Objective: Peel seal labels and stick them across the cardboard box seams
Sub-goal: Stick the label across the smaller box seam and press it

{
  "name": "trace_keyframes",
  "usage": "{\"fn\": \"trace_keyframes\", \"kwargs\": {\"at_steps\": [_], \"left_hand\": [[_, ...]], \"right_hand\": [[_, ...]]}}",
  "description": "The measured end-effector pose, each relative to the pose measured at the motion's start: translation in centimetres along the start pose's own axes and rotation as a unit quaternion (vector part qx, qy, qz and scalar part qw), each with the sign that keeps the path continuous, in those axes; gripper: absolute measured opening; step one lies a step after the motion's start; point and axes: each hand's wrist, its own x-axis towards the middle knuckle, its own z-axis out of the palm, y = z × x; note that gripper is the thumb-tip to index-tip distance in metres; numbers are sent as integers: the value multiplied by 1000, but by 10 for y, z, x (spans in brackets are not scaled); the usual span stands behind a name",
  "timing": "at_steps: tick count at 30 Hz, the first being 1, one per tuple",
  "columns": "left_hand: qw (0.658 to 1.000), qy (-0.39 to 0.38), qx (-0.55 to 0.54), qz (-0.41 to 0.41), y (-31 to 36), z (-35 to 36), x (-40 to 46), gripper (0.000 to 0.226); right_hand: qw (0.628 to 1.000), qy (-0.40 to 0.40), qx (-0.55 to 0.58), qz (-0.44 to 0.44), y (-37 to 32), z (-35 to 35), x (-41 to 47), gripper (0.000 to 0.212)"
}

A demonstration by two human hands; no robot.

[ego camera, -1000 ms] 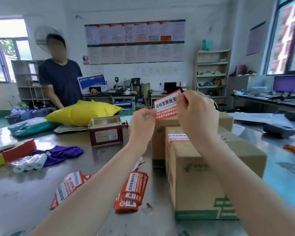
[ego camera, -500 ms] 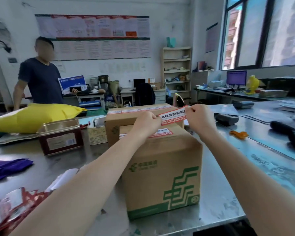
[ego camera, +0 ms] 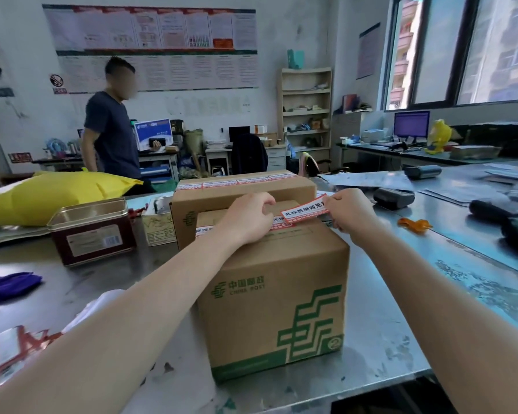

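A brown cardboard box (ego camera: 269, 294) with green China Post print stands on the metal table (ego camera: 401, 309) in front of me. A red and white seal label (ego camera: 307, 211) stretches over its top seam. My left hand (ego camera: 248, 218) lies on the box top with curled fingers on the label's left end. My right hand (ego camera: 349, 213) pinches the label's right end, which is lifted slightly above the box. An earlier label (ego camera: 204, 230) is stuck on the top at the left. Behind stands a second box (ego camera: 240, 189) with labels along its top.
A red tin (ego camera: 92, 231) and a yellow bag (ego camera: 54, 195) sit at the left, purple cloth (ego camera: 8, 286) and loose labels (ego camera: 9, 351) near my left arm. Black devices (ego camera: 393, 197) and an orange scrap (ego camera: 414, 224) lie right. A person (ego camera: 111, 130) stands behind the table.
Both hands brought the peeled label down from the air to the box top. My left hand now lies on the box. My view swung right, and the person turned sideways.
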Motion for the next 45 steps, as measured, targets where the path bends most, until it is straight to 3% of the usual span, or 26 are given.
{"fn": "trace_keyframes", "kwargs": {"at_steps": [9, 16, 28, 39, 43, 45], "left_hand": [[997, 25, 17, 66, 6, 2, -5, 39], [996, -7, 39, 79, 8, 2, -7, 41], [993, -50, 42, 101, 12, -4, -16, 42], [987, -106, 85, 82, 4, 3, -12, 40], [987, -114, 76, 80, 1, 3, -13, 40], [987, -114, 77, 81, 1, 2, -13, 40]], "right_hand": [[1000, -7, -8, -1, 2, 0, -3, 36], [999, -29, -12, 7, 4, 0, -5, 30], [997, -63, -43, 33, 12, -3, -9, 46], [988, -131, 29, 81, 20, 5, -13, 33], [976, -169, -11, 138, 27, 2, -17, 30], [979, -151, -28, 133, 31, 1, -17, 26]]}}
